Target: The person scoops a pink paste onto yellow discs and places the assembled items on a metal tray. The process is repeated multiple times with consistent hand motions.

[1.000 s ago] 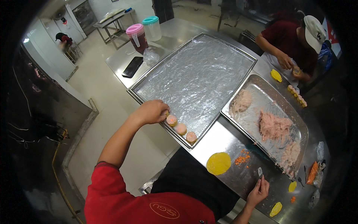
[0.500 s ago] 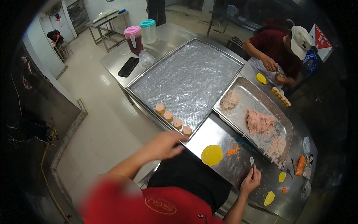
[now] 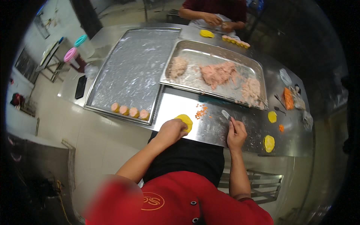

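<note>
My left hand point(image 3: 171, 132) is at the front edge of the table, its fingers curled over the near left edge of a round yellow dough wrapper point(image 3: 186, 120); its fingertips are partly hidden. In my right hand point(image 3: 236, 134) is a small spreading spatula point(image 3: 225, 114), its pale blade pointing up and left. Diced orange bits point(image 3: 201, 111), like carrot, lie between the two hands. Beyond them, a deep metal tray point(image 3: 195, 87) holds pink minced filling point(image 3: 218, 73). Several filled dumplings point(image 3: 134, 112) with pink tops stand in a row on the near edge of a film-covered perforated tray point(image 3: 131, 71).
More yellow wrappers point(image 3: 269, 143) lie at the right, beside a bag of orange bits point(image 3: 288, 98) and crumpled plastic bags point(image 3: 307, 120). A phone point(image 3: 80, 87) and lidded jugs point(image 3: 74, 59) stand at the left. Across the table, a co-worker's hands point(image 3: 219, 23) work near yellow wrappers point(image 3: 206, 33).
My left hand has moved from beside the dumpling row to the yellow wrapper. The view has turned and shifted to the right. My right hand still holds the spatula.
</note>
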{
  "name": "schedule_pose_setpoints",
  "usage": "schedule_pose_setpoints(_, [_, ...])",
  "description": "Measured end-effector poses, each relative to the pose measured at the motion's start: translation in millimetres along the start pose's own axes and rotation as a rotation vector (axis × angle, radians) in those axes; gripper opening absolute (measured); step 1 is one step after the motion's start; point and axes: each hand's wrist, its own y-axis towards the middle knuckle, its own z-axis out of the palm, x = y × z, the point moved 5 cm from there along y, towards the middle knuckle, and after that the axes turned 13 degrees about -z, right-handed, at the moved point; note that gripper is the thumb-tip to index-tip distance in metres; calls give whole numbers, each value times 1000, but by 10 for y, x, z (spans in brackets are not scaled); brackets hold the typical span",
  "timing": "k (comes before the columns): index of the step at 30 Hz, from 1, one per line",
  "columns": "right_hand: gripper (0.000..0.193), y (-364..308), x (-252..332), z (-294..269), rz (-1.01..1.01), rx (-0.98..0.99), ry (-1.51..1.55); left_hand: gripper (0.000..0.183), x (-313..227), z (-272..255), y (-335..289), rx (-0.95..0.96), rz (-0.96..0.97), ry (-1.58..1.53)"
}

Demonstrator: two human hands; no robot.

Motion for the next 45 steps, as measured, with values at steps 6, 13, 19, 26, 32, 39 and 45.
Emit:
schedule_pose_setpoints(6, [24, 40, 33, -1, 4, -7, -31, 22, 68, -64, 66, 53, 9, -101])
schedule_pose_setpoints(13, [23, 52, 61, -18, -5, 0, -68, 16, 159, -94, 132, 116, -40, -204])
schedule_pose_setpoints(19, [23, 578, 255, -96, -99, 26, -14, 13, 69, -290, 119, -112, -31, -485])
schedule_pose_setpoints(26, [29, 1745, -155, 319, -170, 453, -205, 3, 328, -245, 259, 82, -362, -1322])
schedule_pose_setpoints(32, [28, 2134, -517, 795, -281, 572, -151, 13, 292, -130, 221, 220, -413, -1893])
schedule_pose_setpoints(39, [26, 1966, -658, 912, -189, 800, -184, 17, 338, -53, 171, 293, -441, -1944])
schedule_pose_setpoints(45, [28, 1925, -643, 808, -174, 998, -168, 15, 367, -9, 172, 335, -432, -1931])
